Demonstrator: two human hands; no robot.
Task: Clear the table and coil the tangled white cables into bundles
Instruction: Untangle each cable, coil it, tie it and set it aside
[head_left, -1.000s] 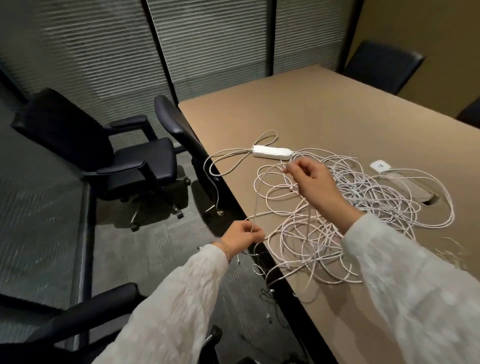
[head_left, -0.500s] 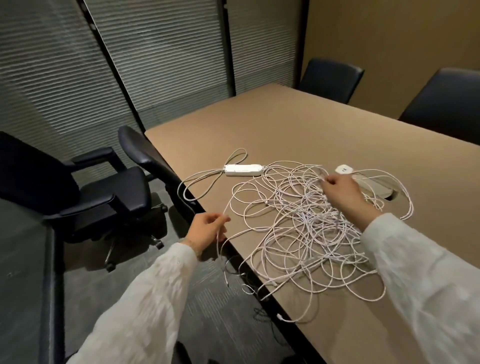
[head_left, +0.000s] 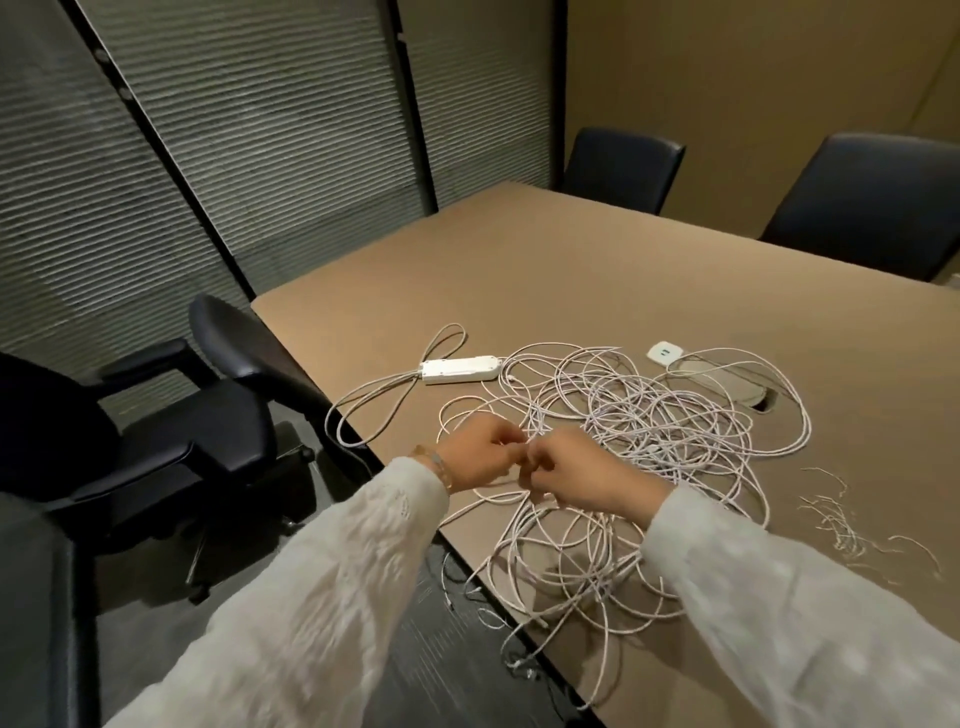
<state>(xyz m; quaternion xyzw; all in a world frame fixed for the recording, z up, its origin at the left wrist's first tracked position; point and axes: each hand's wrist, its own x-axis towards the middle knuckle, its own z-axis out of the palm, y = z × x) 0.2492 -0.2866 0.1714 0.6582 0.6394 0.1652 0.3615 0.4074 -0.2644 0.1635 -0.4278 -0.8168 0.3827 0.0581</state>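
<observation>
Just behind both hands, the cables (head_left: 623, 447) sprawl tangled on the worktop (head_left: 597, 270). Left hand (head_left: 480, 457) and right hand (head_left: 576, 475), apart a moment ago, now meet, pinching one strand: coiling is probably starting.

White cables (head_left: 649, 415), tan table (head_left: 597, 270), black chairs (head_left: 171, 431)

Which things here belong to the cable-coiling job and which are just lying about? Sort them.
Job:
tangled white cables, partly hanging off the table
left hand and right hand, both pinching cable
power strip
small white adapter
loose wire scraps

Lying about:
office chair
two far chairs
</observation>
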